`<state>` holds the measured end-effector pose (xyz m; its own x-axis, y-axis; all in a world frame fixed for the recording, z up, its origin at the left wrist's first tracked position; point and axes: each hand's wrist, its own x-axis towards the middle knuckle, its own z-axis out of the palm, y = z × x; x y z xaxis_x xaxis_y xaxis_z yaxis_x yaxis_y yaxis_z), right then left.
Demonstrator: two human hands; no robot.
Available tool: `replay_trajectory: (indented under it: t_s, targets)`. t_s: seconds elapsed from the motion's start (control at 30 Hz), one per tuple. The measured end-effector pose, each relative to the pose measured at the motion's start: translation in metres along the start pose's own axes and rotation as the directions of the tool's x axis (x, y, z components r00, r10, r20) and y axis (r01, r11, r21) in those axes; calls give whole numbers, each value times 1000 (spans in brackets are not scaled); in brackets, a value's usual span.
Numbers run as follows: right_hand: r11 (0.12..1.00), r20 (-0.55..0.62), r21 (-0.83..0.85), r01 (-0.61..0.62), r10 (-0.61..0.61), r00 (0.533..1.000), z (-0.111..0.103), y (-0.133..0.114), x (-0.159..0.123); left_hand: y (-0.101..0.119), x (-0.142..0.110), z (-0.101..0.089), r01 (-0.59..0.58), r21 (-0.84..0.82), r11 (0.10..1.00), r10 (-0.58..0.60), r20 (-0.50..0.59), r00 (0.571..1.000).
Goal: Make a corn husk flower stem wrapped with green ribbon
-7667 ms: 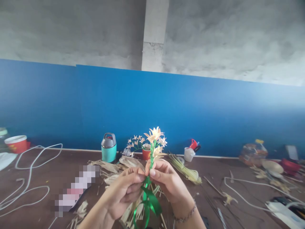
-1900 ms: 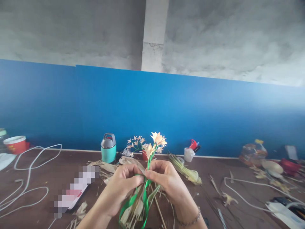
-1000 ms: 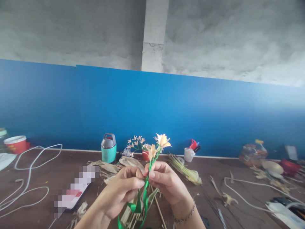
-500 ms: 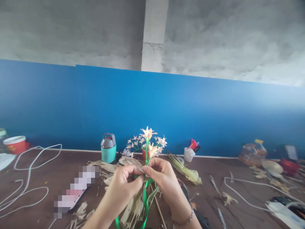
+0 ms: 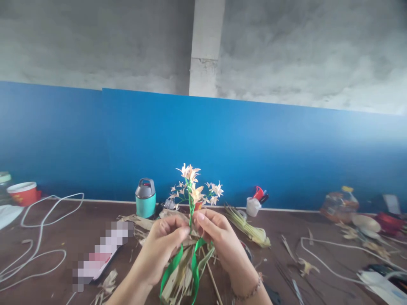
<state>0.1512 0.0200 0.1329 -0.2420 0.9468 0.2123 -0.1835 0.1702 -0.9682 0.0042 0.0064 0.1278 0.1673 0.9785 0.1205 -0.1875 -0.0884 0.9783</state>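
In the middle of the head view I hold up a flower spray (image 5: 191,192) with pale cream petals and a green-wrapped stem. My left hand (image 5: 170,239) is closed, its thumb and fingers pinching the lower stem. Beside it, my right hand (image 5: 216,233) pinches at the stem's other side. A shiny green tape (image 5: 195,271) hangs in a loop below, one end running up under each hand. Fingers hide the exact spot where tape and stem meet. Smaller cream flowers (image 5: 216,192) stand behind the spray. Dry husks (image 5: 179,281) lie beneath my hands.
A teal flask (image 5: 146,203) stands behind the husks. At the right are a husk bundle (image 5: 249,228), a white cup with pens (image 5: 253,206) and a white cable (image 5: 330,271). A phone-like object, blurred out (image 5: 103,254), and a red tub (image 5: 25,195) are at the left.
The flower spray has tilted and shifted left, its top rising slightly. My hands have turned a little apart, and the green tape now bows wider on the left.
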Motion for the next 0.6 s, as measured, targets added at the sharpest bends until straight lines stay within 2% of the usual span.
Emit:
replay_trajectory:
  t_s: [0.1, 0.23, 0.37, 0.47, 0.6]
  targets:
    - [999, 9, 35, -22, 21, 1000, 1, 1, 0, -3, 3, -1, -36, -82, 996, 32, -41, 999]
    - [998, 84, 32, -58, 55, 995, 5, 1, -2, -5, 4, 0, -93, -98, 991, 81, -113, 990]
    - [989, 132, 87, -122, 109, 985, 7, 2, -3, -6, 4, 3, -86, -91, 992, 76, -112, 991]
    - [995, 77, -13, -101, 102, 992, 5, 3, -3, -5, 4, 4, -64, -110, 992, 53, -97, 994]
    - [982, -27, -188, 2, -7, 1000, 2, 1, -5, -5, 3, 4, -43, -140, 989, 31, -86, 996]
